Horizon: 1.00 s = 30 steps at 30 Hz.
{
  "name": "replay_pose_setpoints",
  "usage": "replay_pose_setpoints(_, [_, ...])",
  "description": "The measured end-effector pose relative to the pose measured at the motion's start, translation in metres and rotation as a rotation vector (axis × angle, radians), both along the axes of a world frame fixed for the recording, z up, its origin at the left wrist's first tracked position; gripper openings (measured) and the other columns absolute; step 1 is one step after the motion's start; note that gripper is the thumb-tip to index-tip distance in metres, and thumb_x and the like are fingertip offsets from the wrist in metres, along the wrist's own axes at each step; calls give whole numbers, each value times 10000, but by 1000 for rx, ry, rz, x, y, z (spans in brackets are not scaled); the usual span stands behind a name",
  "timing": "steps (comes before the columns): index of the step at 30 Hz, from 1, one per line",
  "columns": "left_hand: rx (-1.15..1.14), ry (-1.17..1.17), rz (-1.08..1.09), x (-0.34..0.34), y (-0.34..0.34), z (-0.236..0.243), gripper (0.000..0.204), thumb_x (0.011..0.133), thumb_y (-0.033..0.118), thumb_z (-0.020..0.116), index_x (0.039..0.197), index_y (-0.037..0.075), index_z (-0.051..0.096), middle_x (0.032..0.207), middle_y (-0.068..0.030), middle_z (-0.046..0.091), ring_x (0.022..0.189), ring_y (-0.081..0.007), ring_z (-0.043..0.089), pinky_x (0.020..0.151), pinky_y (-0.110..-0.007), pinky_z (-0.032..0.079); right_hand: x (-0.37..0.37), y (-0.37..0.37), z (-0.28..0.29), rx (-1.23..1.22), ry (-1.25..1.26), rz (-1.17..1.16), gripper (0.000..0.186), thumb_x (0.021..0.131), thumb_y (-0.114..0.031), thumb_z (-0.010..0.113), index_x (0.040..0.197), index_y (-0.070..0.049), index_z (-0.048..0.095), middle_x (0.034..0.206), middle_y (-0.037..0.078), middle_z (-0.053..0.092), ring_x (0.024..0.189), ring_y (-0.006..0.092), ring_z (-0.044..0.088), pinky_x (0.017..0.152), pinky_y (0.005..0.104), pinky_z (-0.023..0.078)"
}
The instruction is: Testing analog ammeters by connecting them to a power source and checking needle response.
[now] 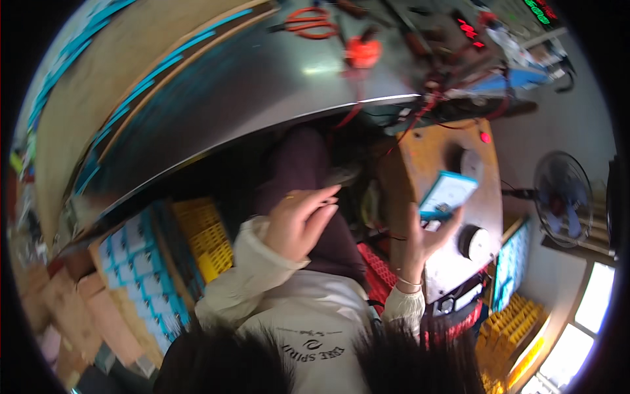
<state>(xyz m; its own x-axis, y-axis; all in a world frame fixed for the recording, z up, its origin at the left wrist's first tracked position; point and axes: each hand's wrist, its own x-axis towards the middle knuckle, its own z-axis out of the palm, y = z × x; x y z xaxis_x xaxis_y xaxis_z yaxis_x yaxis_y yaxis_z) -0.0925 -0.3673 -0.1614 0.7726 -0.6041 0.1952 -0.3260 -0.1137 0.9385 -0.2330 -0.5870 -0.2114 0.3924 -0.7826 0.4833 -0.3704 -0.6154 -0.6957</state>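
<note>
My right hand (430,241) holds a small flat rectangular piece with a teal edge and a whitish face (453,192), gripped by its lower end between thumb and fingers. A small dark part shows near that end. The piece is tilted above a wooden-topped machine stand (446,134) with round metal discs. Over my lap, my left hand (300,224) is loosely curved, thumb and fingers apart, with nothing visible between them.
A metal worktable (275,85) spans the front, carrying orange-handled scissors (308,23) and a blurred orange object (363,51). Rows of teal-edged pieces (141,266) stand at left beside a yellow crate (203,236). At right are a fan (563,197) and yellow crates (512,325).
</note>
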Motion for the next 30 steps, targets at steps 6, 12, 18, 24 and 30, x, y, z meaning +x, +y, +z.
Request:
replay_pose_setpoints(6, [46, 58, 323, -2, 42, 9, 304, 909, 95, 595, 1195, 1, 548, 961, -189, 653, 806, -234, 681, 693, -295, 513, 111, 135, 41, 152, -50, 732, 1144, 555, -232, 914, 1416, 86, 230, 1318, 255, 407, 1199, 381, 460, 973, 425, 407])
replay_pose_setpoints(12, [-332, 494, 358, 14, 97, 24, 544, 929, -18, 536, 1424, -29, 312, 1185, -142, 598, 1025, -149, 609, 852, -260, 500, 121, 174, 32, 595, -17, 1011, 1140, 597, -140, 907, 1448, 64, 177, 1311, 254, 430, 1103, 302, 565, 894, 376, 502])
replay_pose_setpoints(18, [-234, 578, 330, 35, 127, 7, 562, 946, 120, 580, 1443, 21, 335, 993, -34, 659, 763, -41, 552, 615, -186, 391, 104, 176, 30, 1169, -50, 922, 349, 821, 30, 711, 1126, 47, 541, 946, 79, 662, 783, 77, 628, 687, 201, 538])
replay_pose_setpoints(24, [-192, 612, 230, 39, 119, 7, 559, 952, 156, 580, 1439, 17, 343, 1010, -32, 652, 778, -48, 557, 620, -205, 422, 96, 167, 35, 806, 10, 909, 188, 815, 23, 721, 985, 31, 642, 837, 41, 688, 735, 45, 617, 657, 192, 507])
replay_pose_setpoints(30, [-210, 633, 202, 37, 113, 17, 554, 957, 121, 561, 1441, -2, 321, 1091, -61, 631, 870, -93, 601, 683, -254, 511, 91, 161, 36, 763, 3, 907, 186, 811, 18, 728, 977, 34, 646, 826, 38, 684, 729, 42, 606, 660, 191, 500])
